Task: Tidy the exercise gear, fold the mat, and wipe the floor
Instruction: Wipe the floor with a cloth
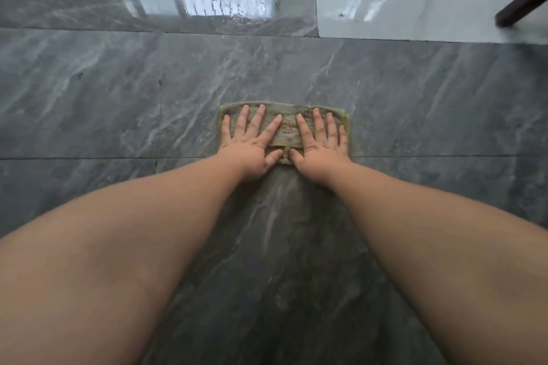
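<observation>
Pressing down flat, both hands sit side by side on a cloth (286,127) that lies on the floor (118,92). The left hand (255,145) has its fingers straight and spread wide, and its palm is on the left half of the cloth. The right hand (320,147) is the same on the right half, fingers straight and spread. Neither hand curls around the cloth; they just push on top of it. The 2 thumbs point at each other and are very close, near the edge of the cloth closest to the person.

The cloth is a dull green with a yellow edge (it looks folded into a small flat strip). It lies across a thin line between 2 floor slabs, and it is out in front of the person, in the middle of the view.

The floor is dark gray stone with pale streaks. Between the 2 bare arms the stone looks darker than the stone at the sides. Farther away, the floor shines with bright light spots. At the top right there is a pale, shiny tile (415,9), touching the dark stone along a straight edge. A dark furniture leg (522,6) stands tilted on the pale tile at the far right edge of the view.
</observation>
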